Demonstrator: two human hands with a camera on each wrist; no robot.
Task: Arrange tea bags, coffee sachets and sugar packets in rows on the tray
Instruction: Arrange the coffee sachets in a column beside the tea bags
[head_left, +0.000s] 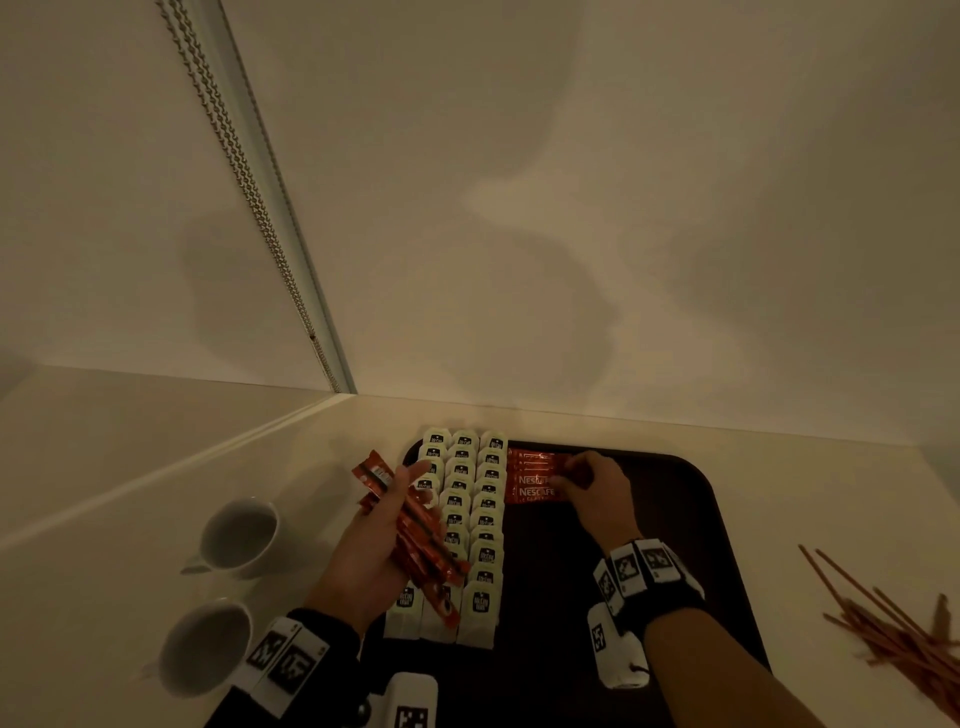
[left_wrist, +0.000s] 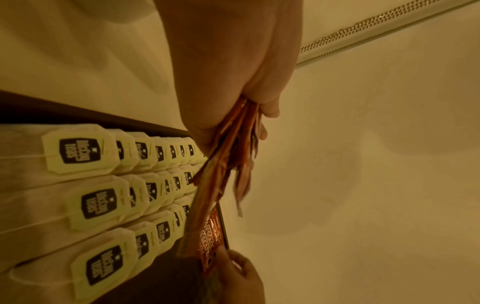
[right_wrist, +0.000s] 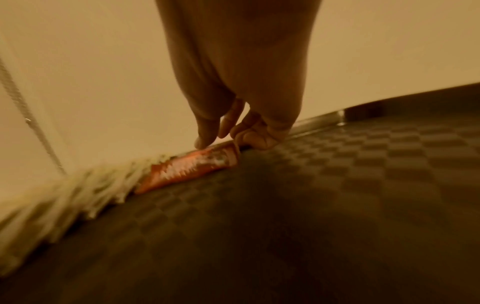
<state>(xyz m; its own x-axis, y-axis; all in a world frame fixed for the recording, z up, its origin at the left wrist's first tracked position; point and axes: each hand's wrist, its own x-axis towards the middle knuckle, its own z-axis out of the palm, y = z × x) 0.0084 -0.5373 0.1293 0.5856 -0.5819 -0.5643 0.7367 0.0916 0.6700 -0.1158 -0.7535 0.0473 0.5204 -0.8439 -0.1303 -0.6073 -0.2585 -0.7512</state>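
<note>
A dark tray (head_left: 675, 519) holds three columns of white tea bags (head_left: 485, 519) on its left side. To their right, at the tray's far edge, several red coffee sachets (head_left: 532, 480) lie stacked in a row. My right hand (head_left: 563, 480) pinches the right end of one laid coffee sachet (right_wrist: 187, 168), its fingertips (right_wrist: 205, 142) down on it. My left hand (head_left: 400, 499) hovers over the tea bags (left_wrist: 98, 201) and grips a bundle of red coffee sachets (head_left: 415, 525), which fan out below the fingers (left_wrist: 262, 131).
Two empty white cups (head_left: 239, 535) (head_left: 205, 649) stand on the counter left of the tray. A loose pile of thin brown sugar sticks (head_left: 893, 629) lies on the counter at the right. A wall runs right behind the tray's far edge.
</note>
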